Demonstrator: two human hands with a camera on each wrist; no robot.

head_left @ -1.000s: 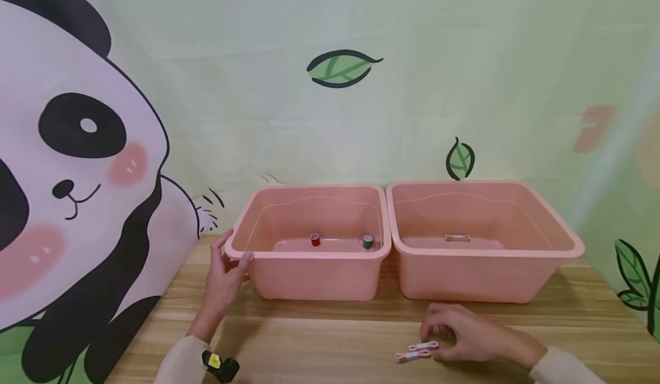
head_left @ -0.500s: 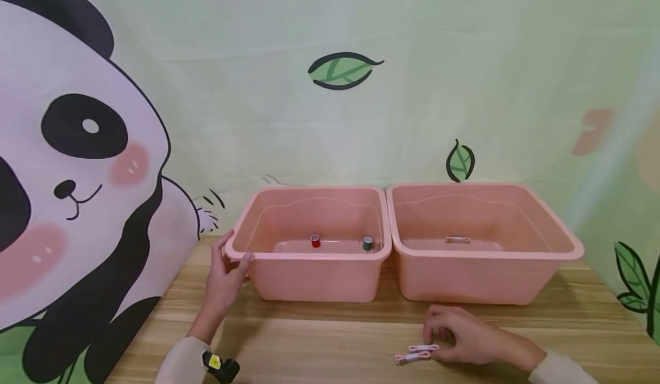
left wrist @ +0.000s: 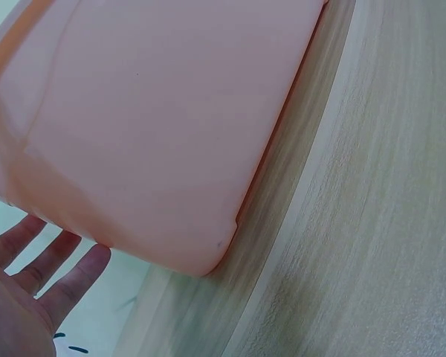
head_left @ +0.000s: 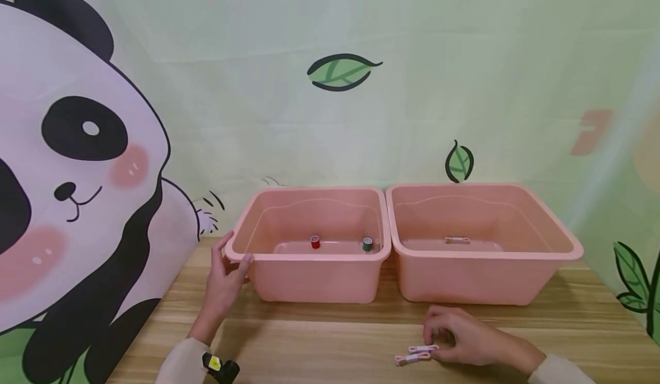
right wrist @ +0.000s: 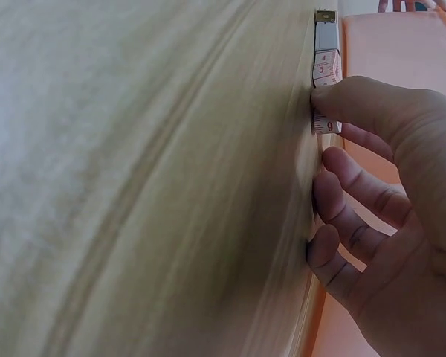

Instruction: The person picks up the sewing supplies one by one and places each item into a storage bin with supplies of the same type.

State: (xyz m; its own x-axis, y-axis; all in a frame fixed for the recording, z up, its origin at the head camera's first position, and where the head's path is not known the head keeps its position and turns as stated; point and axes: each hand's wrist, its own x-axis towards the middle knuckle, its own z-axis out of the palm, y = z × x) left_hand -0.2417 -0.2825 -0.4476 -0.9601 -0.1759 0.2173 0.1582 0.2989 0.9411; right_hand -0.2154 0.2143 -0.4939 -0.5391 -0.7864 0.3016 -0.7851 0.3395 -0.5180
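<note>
My left hand (head_left: 225, 278) holds the front left corner of the left pink tub (head_left: 319, 281), thumb on the rim and fingers along its outer side. In the left wrist view, the fingertips (left wrist: 97, 256) touch the tub's wall. Low on the right, my right hand (head_left: 461, 335) pinches the end of a folded measuring tape (head_left: 423, 349) on the table, thumb and index finger at its right end. Printed numbers show on the tape (right wrist: 327, 67) in the right wrist view; the other fingers curl loosely. A second folded tape (head_left: 412, 359) lies just in front.
A small red cylinder (head_left: 315, 242) and a green one (head_left: 367, 243) stand inside the left tub. The right pink tub (head_left: 474, 278), beside it, has another folded tape (head_left: 456, 240) on its floor. Both tubs stand on a wooden table (head_left: 309, 344) before a panda-printed backdrop (head_left: 258, 97).
Over the past second my right hand has shifted very slightly at the tape's end. My left hand, the tubs and their contents stay in place.
</note>
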